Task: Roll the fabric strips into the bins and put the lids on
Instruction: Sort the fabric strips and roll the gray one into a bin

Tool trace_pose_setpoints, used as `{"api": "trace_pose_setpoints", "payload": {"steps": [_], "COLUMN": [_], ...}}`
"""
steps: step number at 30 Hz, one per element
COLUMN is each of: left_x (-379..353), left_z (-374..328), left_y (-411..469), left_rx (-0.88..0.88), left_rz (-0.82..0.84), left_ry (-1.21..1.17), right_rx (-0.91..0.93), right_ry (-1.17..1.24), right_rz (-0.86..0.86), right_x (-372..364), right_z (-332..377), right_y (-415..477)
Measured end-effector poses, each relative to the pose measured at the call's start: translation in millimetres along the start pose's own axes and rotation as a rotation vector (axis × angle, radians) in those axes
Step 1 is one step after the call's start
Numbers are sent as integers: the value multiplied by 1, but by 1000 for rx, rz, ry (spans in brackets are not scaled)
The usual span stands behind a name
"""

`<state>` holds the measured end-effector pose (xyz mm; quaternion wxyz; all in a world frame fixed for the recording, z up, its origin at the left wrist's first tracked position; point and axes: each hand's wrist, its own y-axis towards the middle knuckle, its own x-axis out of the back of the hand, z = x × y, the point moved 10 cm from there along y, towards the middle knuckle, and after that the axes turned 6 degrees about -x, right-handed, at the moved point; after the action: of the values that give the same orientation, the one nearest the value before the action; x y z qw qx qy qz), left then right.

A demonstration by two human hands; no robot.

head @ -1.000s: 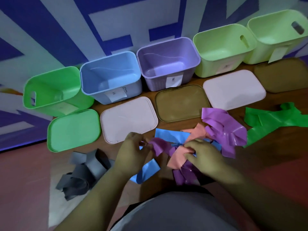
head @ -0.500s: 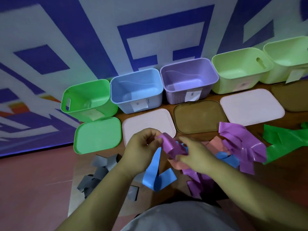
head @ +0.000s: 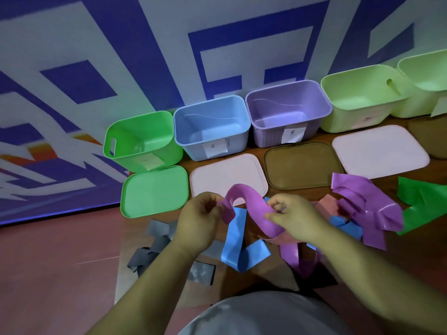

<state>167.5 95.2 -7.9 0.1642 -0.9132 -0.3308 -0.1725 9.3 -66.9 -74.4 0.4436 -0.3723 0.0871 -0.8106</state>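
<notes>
Now both hands are raised just above the desk [head: 271,276], near the middle of its near edge, with one purple strip [head: 249,197] arched between them. The left hand [head: 200,221] has its fingers curled and pinches the strip close to one end, so a short tail hangs below the fingers. The right hand [head: 295,216] pinches the same strip further along, between thumb and curled fingers. From there the strip drops toward the near edge, where the rest of it lies loose. A blue strip [head: 239,247] hangs folded below and between the hands; whether the left hand also holds it I cannot tell.

A second ago both hands were down in the pile, and half a second ago the purple strip was bunched low between them. It has since been lifted and drawn out into a smooth hump.

The strip looks glossy and flat across the arch, and it is not yet rolled. More purple strips [head: 370,209] lie heaped beside a salmon strip [head: 326,206] just right of the right hand. A green strip [head: 423,204] lies toward the right edge and grey strips [head: 154,243] toward the left edge. Along the far edge stand the green bin [head: 142,139], blue bin [head: 212,126], purple bin [head: 287,112] and pale green bin [head: 362,97], all uncovered. The green lid [head: 154,189], pink lid [head: 227,175] and brown lid [head: 302,165] lie flat in front of them.
</notes>
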Motion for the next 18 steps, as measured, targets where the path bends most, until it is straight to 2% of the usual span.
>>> {"api": "trace_pose_setpoints", "payload": {"steps": [6,10,18], "left_x": [8,3,-23], "left_z": [-22,-47,-100], "left_y": [7,16,38], "left_rx": [-64,-144,-210], "left_rz": [-99,-100,-96], "left_ry": [-4,-28,-147], "right_rx": [1,-7,62], "right_ry": [411,611,742], "right_rz": [-99,-151,-230], "right_x": [34,58,132], "right_z": [23,34,50], "right_y": [-12,-17,-40]}}
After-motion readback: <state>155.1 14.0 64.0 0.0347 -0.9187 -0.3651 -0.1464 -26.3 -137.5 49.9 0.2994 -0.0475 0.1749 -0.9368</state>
